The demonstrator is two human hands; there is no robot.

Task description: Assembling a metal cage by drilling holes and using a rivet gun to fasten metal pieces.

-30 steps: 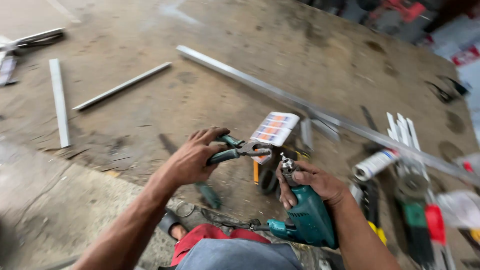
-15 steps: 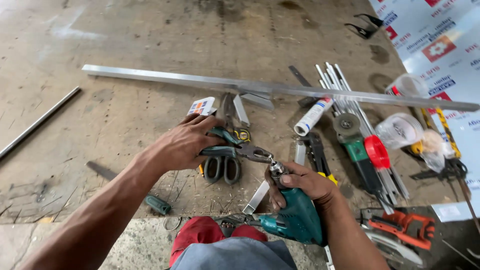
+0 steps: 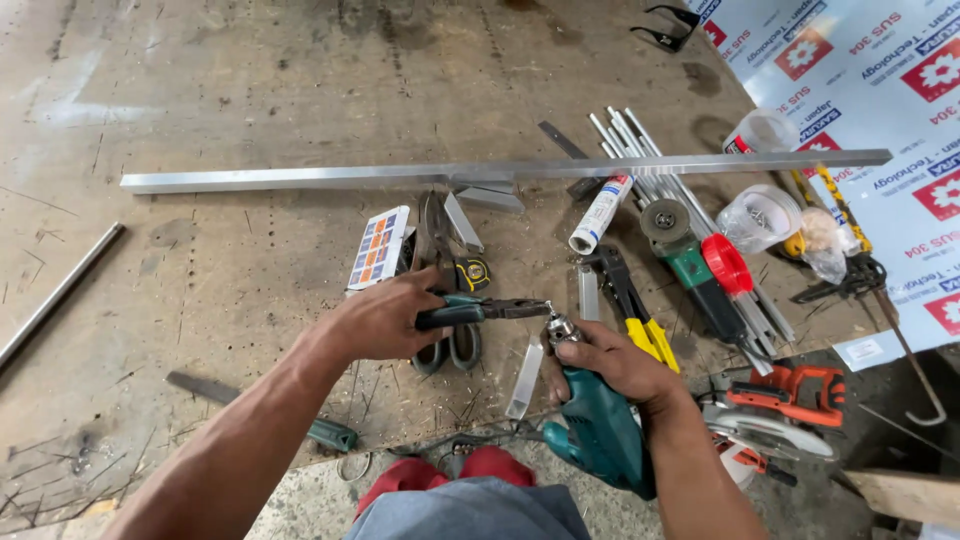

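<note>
Two hands close, L hand [image 3: 385,320] gripping pliers [image 3: 480,311], R hand [image 3: 610,362] round drill [image 3: 600,435]

The right hand [image 3: 610,365] covers most of the teal drill [image 3: 600,440], the left hand [image 3: 385,320] hides the pliers' handles [image 3: 450,315], and the printed sheet [image 3: 880,110] runs off the right edge
</note>
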